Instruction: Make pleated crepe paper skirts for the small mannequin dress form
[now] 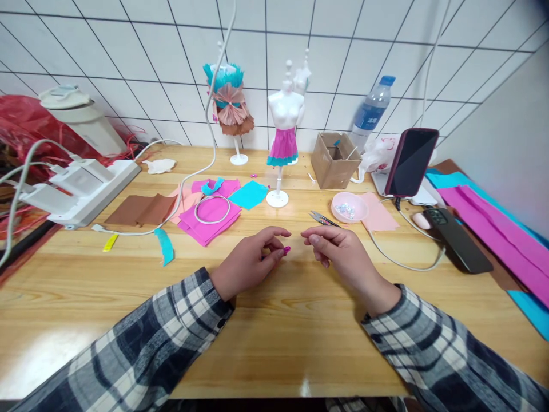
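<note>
My left hand (253, 258) pinches a small magenta piece of crepe paper (286, 250) between thumb and fingers, low over the wooden table. Facing it across a narrow gap, my right hand (341, 252) has its thumb pressed to its fingers; anything between them is too small to make out. Beyond both hands stands a white mini mannequin (286, 109) wearing a magenta skirt (283, 147) with a teal hem. Thread snips (322, 218) lie just past my right fingers, beside a pink dish (358, 215) of shiny sequins or beads.
Magenta sheets (208, 226), a teal sheet (249, 195) and a brown sheet (139, 210) lie at the left. A second dressed mannequin (231, 106), a cardboard box (335, 163) and a water bottle (372, 111) stand behind. Phones (458, 240) and cables lie right; a power strip (94, 194) lies left.
</note>
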Demonstrator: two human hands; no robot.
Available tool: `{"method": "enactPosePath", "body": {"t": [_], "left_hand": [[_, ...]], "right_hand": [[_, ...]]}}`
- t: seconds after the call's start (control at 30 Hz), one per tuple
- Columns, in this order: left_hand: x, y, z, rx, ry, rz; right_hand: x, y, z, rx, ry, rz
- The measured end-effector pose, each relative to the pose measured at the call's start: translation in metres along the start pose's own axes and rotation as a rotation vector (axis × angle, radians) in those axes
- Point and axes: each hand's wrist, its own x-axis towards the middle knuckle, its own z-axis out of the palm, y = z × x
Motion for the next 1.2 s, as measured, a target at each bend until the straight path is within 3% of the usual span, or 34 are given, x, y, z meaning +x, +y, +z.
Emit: {"method": "enactPosePath", "body": {"t": [0.17, 0.3, 0.4, 0.57, 0.83, 1.03, 1.2], "left_hand": [[-0.001, 0.005, -0.001, 0.197, 0.059, 0.118], [-0.002, 0.008, -0.004, 0.431, 0.060, 0.324], [-0.002, 0.008, -0.005, 0.526, 0.024, 0.418], [-0.002, 0.009, -0.005, 0.581, 0.017, 0.449], [-0.002, 0.008, -0.008, 0.543, 0.000, 0.463], [-0.001, 0.008, -0.003, 0.521, -0.071, 0.419], [-0.001, 0.011, 0.000, 0.476, -0.065, 0.351]], "right_hand": [[-0.002, 0.000, 0.000, 0.089, -0.003, -0.002], [-0.006, -0.007, 0.003, -0.217, 0.113, -0.224], [-0.009, -0.010, 0.007, -0.368, 0.120, -0.325], [-0.012, -0.010, 0.007, -0.442, 0.079, -0.357], [-0.017, -0.012, 0.004, -0.802, 0.073, -0.665], [-0.012, -0.007, 0.009, -0.853, 0.011, -0.512], [-0.008, -0.008, 0.009, -0.617, -0.004, -0.364]]}}
